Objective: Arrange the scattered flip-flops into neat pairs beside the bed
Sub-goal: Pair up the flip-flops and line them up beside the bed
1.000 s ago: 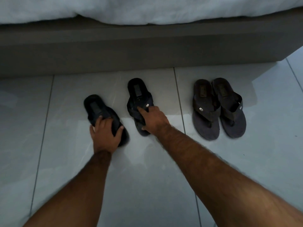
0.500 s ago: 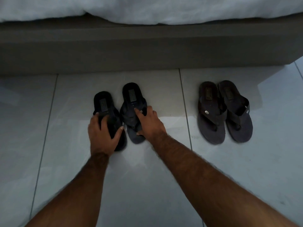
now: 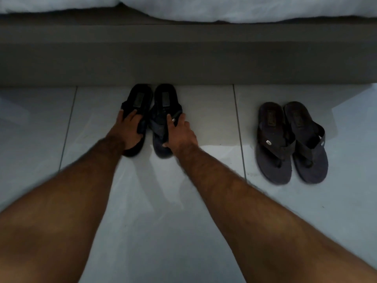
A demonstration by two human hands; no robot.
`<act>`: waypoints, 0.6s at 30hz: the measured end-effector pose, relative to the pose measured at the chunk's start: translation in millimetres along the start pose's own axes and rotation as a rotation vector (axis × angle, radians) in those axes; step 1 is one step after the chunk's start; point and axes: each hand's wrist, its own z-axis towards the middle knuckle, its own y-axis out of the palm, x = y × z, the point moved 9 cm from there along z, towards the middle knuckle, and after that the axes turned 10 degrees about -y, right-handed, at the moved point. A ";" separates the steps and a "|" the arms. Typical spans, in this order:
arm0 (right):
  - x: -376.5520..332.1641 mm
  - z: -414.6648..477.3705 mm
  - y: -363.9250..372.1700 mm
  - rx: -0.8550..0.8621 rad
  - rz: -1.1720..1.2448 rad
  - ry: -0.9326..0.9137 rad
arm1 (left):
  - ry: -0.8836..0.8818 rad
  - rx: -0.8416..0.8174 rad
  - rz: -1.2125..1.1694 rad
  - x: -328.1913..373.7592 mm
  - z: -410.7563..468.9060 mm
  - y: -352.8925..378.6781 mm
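Two black flip-flops lie side by side on the tiled floor, heels touching the bed base. My left hand [image 3: 127, 131] grips the left black flip-flop [image 3: 138, 99] over its strap and toe end. My right hand [image 3: 179, 135] holds the right black flip-flop [image 3: 165, 99] the same way, fingers across the strap. A second pair, dark brown flip-flops [image 3: 289, 141], lies together further right, a little away from the bed.
The grey bed base [image 3: 183, 62] runs across the top, with white bedding [image 3: 244, 9] hanging over it. Pale glossy floor tiles [image 3: 153, 201] with dark grout lines fill the rest of the view.
Both hands have slid the two black flip-flops together and pushed them away from me until their heels meet the bed base. The brown pair has stayed where it was.
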 end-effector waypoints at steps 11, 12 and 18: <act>-13.3 -5.0 8.4 -0.040 0.026 0.027 | 0.051 -0.230 0.263 1.3 -3.7 -7.3; -14.5 -8.4 11.4 -0.040 0.027 0.029 | 0.061 -0.256 0.264 1.2 -8.1 -6.3; -19.1 -30.8 23.3 -0.057 -0.011 0.016 | 0.099 -0.342 0.330 -6.1 -38.8 0.3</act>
